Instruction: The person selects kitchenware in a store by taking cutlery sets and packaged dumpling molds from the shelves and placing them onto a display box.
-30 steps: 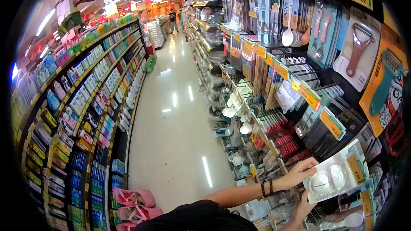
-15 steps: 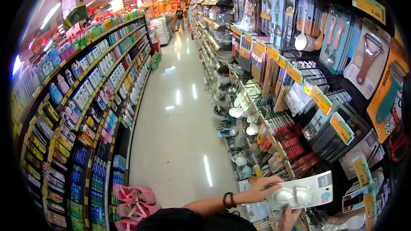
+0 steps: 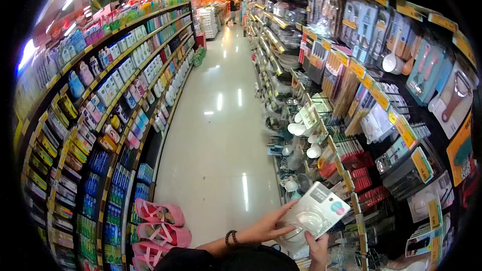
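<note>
A white blister pack with a clear moulded front is held low at the right, between my two hands. Its kind of contents I cannot make out; rounded pale shapes show under the plastic. My left hand, with a dark beaded bracelet on the wrist, grips the pack's left side with fingers over its face. My right hand pinches the lower edge, thumb on the front. Beside the pack, the right-hand shelf carries hanging white spoons and ladles and red-packed utensils.
Racks of bottles and toothpaste boxes line the left. Pink bags stand at the lower left. A peeler on a card hangs at the right. Down the shiny tiled aisle, a person stands far off.
The pack has turned from lying sideways to tilted up, its card's printed end now at the top, and has shifted slightly left. My view has swung to the right.
</note>
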A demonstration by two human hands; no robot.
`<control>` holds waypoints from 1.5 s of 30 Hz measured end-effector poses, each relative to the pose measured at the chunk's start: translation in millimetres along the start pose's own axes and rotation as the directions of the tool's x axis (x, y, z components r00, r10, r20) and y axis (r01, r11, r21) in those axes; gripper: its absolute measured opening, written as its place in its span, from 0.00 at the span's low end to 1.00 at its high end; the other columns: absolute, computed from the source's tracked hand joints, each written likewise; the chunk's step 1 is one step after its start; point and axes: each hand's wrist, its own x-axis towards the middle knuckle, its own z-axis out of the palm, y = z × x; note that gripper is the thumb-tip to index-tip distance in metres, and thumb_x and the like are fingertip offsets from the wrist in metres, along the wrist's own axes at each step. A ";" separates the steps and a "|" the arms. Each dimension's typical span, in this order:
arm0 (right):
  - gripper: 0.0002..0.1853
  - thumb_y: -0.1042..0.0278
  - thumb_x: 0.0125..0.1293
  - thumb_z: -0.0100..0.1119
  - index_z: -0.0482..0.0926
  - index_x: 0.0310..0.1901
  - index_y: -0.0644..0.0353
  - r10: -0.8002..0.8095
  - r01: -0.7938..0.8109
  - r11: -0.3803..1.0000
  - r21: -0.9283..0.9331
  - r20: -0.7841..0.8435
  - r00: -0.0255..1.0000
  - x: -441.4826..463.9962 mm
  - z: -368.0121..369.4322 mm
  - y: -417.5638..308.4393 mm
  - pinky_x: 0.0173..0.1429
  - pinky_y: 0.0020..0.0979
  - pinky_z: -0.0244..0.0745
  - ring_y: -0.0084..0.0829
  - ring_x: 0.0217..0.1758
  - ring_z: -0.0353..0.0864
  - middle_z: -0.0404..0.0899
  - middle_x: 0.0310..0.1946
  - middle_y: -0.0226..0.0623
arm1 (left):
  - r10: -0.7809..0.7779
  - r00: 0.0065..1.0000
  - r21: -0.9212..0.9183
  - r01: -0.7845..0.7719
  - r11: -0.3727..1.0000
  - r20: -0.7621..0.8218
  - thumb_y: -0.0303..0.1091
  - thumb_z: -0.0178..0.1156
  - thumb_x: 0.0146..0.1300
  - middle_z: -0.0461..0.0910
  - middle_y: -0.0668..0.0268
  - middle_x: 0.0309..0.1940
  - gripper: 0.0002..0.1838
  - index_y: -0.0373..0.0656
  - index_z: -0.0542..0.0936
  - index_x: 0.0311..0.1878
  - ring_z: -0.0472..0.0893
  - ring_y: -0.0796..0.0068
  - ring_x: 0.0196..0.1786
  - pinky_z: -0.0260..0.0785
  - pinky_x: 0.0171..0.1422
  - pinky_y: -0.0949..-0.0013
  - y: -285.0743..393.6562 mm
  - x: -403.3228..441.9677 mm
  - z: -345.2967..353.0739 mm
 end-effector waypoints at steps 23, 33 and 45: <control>0.30 0.73 0.65 0.61 0.63 0.67 0.69 0.285 -0.231 0.892 -0.389 0.085 0.955 6.6 205.9 88.3 0.66 0.31 0.65 0.31 0.61 0.71 0.72 0.60 0.43 | -0.389 0.884 -0.483 0.231 0.845 -0.259 0.32 0.68 0.61 0.71 0.61 0.63 0.35 0.47 0.67 0.71 0.71 0.73 0.63 0.64 0.68 0.68 -72.6 -169.3 -136.1; 0.29 0.76 0.62 0.63 0.66 0.64 0.69 0.240 -0.176 0.916 -0.359 0.142 0.960 -16.3 234.6 81.1 0.62 0.32 0.68 0.32 0.58 0.73 0.74 0.57 0.43 | -0.376 0.851 -0.478 0.175 0.861 -0.366 0.27 0.67 0.62 0.74 0.63 0.59 0.33 0.42 0.66 0.70 0.73 0.76 0.59 0.68 0.64 0.70 -79.4 -196.9 -134.0; 0.27 0.79 0.63 0.60 0.64 0.63 0.69 -0.051 0.044 0.999 -0.029 -0.315 0.948 -164.9 148.8 77.4 0.61 0.31 0.71 0.28 0.57 0.76 0.75 0.56 0.42 | -0.159 0.979 -0.371 0.197 0.907 0.131 0.29 0.64 0.64 0.72 0.61 0.62 0.30 0.42 0.67 0.69 0.71 0.73 0.62 0.64 0.68 0.68 -44.7 -175.2 -14.2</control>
